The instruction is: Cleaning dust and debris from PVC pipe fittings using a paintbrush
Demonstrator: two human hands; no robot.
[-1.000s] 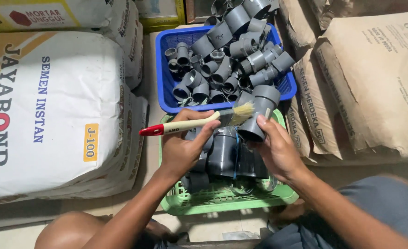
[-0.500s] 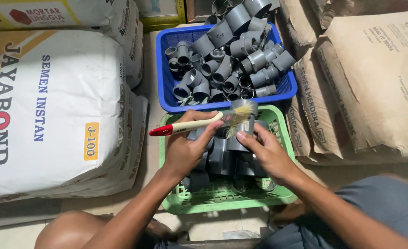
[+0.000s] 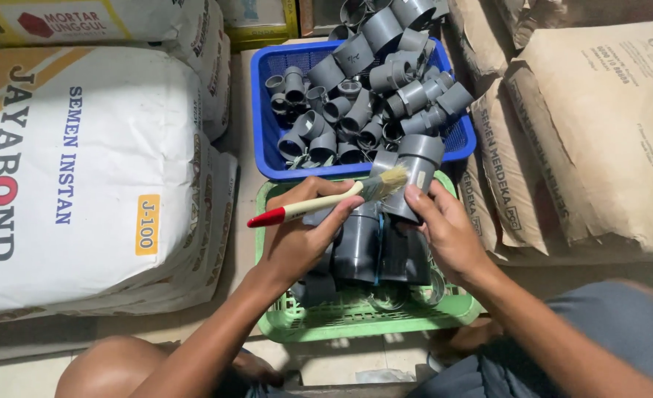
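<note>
My left hand (image 3: 300, 232) grips a paintbrush (image 3: 326, 200) with a cream handle, a red tip and pale bristles. The bristles touch a grey pipe fitting (image 3: 412, 171) that my right hand (image 3: 448, 232) holds tilted above a green plastic basket (image 3: 356, 320). More grey fittings (image 3: 374, 250) lie in the green basket under my hands. Just beyond it a blue plastic basket (image 3: 267, 110) is heaped with several grey pipe fittings (image 3: 370, 96).
A large white cement sack (image 3: 83, 177) lies to the left. Brown paper sacks (image 3: 606, 125) lean at the right. A yellow-and-white sack (image 3: 83, 22) and boxes sit at the top. My knee (image 3: 112, 368) and grey shorts (image 3: 606, 339) are at the bottom.
My right hand set a fitting down into the green basket, then lifted a grey fitting up to the brush again. The left hand with the brush barely shifted.
</note>
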